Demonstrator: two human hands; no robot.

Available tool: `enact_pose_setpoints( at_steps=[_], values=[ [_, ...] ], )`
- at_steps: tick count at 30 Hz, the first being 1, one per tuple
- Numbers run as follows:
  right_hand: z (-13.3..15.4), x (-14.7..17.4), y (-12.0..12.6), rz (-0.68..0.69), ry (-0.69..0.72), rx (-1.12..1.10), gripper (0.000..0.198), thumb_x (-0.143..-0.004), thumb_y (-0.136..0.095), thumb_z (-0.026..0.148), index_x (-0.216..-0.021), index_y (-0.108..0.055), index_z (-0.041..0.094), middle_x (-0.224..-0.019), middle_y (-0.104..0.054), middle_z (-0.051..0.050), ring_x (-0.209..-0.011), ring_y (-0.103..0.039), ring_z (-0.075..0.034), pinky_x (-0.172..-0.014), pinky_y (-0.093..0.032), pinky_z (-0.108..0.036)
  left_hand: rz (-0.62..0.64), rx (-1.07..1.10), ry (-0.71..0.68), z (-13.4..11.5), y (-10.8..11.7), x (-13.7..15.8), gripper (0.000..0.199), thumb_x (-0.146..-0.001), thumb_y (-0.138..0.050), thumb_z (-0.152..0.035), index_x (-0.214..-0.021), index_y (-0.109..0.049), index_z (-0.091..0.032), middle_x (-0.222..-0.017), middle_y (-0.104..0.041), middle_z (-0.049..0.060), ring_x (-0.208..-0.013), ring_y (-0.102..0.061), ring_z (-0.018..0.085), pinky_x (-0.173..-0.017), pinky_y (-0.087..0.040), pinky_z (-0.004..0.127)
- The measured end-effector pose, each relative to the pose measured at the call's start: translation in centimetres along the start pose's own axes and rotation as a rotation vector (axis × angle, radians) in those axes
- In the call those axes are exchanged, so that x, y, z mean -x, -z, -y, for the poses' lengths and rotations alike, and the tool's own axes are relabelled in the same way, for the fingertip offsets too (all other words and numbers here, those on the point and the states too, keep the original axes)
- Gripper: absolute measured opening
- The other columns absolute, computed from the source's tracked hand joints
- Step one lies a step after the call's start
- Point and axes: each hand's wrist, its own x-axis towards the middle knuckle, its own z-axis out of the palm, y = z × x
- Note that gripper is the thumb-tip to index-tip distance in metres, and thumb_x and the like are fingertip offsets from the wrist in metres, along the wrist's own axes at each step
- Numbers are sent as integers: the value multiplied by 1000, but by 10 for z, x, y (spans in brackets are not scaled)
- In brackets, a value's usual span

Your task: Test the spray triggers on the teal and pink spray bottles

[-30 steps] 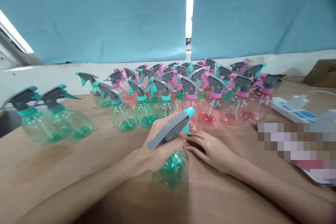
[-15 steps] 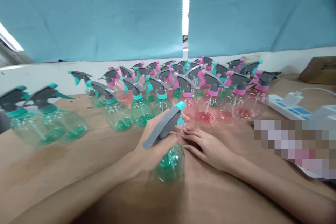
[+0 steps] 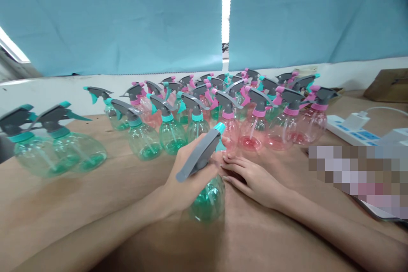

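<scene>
My left hand point(image 3: 185, 193) is wrapped round the neck of a green spray bottle point(image 3: 208, 202) with a grey head and turquoise nozzle. The bottle stands near the middle of the table, its nozzle pointing away from me and slightly right. Part of its neck and trigger is hidden behind my fingers. My right hand point(image 3: 253, 180) rests low on the table just right of the bottle, fingers stretched toward it and holding nothing. Its fingertips are close to the bottle; whether they touch it I cannot tell.
Several green and pink spray bottles point(image 3: 251, 131) stand in rows behind my hands. Two green spray bottles point(image 3: 78, 151) stand at left. To the right are a white power strip point(image 3: 346, 131) with plugs, a pixelated flat object point(image 3: 360, 178) and a brown box point(image 3: 387, 85).
My left hand and the top of the held bottle have shifted very slightly to the right. My right hand looks unmoved.
</scene>
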Motion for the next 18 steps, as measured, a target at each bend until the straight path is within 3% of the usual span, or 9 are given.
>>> enact_pose_setpoints(
  at_steps=[11,18],
  values=[
    [0,0,0,-9,2,-7,35,-94,-48,35,-123,-60,20,-123,-64,-9,-120,-54,-24,-100,-46,-43,18,42,-12,-4,0,-1,16,-74,-50,-18,-68,-35,-21,-63,-40,-6,-53,-40,9,-51,-32,25],
    [0,0,1,-13,4,-8,34,-94,-48,34,-123,-60,20,-123,-64,-9,-120,-54,-24,-100,-45,-43,10,3,-17,-6,-1,1,15,-75,-48,-18,-70,-34,-21,-64,-41,-6,-55,-40,10,-52,-32,24]
  ],
)
